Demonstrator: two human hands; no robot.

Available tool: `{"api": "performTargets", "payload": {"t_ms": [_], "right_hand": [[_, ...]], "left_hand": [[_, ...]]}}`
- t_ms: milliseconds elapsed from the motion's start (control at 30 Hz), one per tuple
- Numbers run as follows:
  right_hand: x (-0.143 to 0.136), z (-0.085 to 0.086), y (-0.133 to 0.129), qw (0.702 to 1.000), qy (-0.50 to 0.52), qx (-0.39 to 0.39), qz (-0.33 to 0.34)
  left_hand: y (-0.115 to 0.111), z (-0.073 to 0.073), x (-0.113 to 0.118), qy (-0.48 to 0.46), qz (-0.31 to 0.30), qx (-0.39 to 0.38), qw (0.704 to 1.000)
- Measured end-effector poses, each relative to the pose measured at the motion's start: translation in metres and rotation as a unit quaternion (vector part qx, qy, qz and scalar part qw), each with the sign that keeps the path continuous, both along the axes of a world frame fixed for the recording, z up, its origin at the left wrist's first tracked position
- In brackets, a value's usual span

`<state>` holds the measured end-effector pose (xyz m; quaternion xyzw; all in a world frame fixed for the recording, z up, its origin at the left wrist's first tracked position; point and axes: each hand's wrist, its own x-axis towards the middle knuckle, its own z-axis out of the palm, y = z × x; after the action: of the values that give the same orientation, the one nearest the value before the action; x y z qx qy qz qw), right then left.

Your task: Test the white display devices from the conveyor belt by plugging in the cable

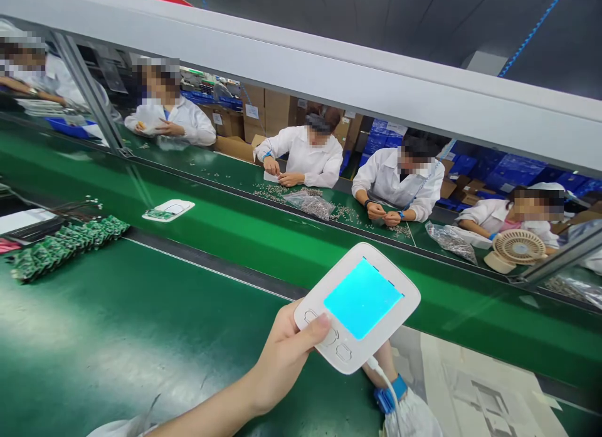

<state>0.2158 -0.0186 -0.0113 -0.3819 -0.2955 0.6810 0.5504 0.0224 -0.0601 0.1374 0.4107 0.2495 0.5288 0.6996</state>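
My left hand (286, 352) is closed around the lower left corner of a white handheld device (379, 258), its thumb on the front by the outlined buttons. The device is tilted above the bench, and its square screen (363, 298) is lit plain bright cyan. A white cable (386, 377) runs from its lower edge down toward me. Behind the device is my right hand (386, 360); only the wrist part shows, and its fingers are hidden. A blue wrist strap (391, 394) is on that arm, above a white sleeve.
A green conveyor belt (235, 236) crosses ahead, carrying a white shell with a circuit board (168, 210). Stacked green circuit boards (66, 246) lie left on the green bench (141, 336). At right is a beige board (489, 387). Beyond the belt, several co-workers sit near a fan (518, 246).
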Motion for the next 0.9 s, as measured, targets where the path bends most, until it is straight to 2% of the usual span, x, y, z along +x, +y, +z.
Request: {"api": "performTargets", "payload": {"t_ms": [100,300,400,467,533,600,700,800,900], "right_hand": [[0.002,-0.003,0.000,1.000,-0.001,0.014,0.004],[0.003,-0.008,-0.002,0.995,0.083,0.037,0.033],[0.000,-0.004,-0.002,0.994,0.096,0.027,0.036],[-0.002,0.000,-0.003,0.995,0.096,0.014,0.036],[-0.003,0.004,-0.003,0.994,0.097,0.009,0.049],[-0.003,0.006,-0.004,0.992,0.088,0.022,0.089],[-0.004,0.005,-0.005,0.987,0.041,0.055,0.148],[-0.005,0.001,-0.004,0.986,-0.015,0.070,0.152],[-0.007,-0.001,-0.003,0.984,-0.047,0.070,0.158]], "left_hand": [[-0.003,0.004,-0.001,-0.002,-0.001,-0.003,1.000],[-0.008,0.015,-0.002,-0.013,-0.009,-0.011,1.000],[-0.004,0.012,0.001,-0.002,0.003,-0.015,1.000],[0.005,0.000,0.006,0.011,0.018,-0.036,0.999],[0.017,-0.019,0.013,0.026,0.038,-0.071,0.996],[0.029,-0.041,0.020,0.054,0.058,-0.105,0.991],[0.045,-0.070,0.026,0.091,0.053,-0.139,0.985],[0.053,-0.084,0.025,0.096,0.039,-0.159,0.982],[0.061,-0.087,0.021,0.095,0.019,-0.157,0.983]]}}
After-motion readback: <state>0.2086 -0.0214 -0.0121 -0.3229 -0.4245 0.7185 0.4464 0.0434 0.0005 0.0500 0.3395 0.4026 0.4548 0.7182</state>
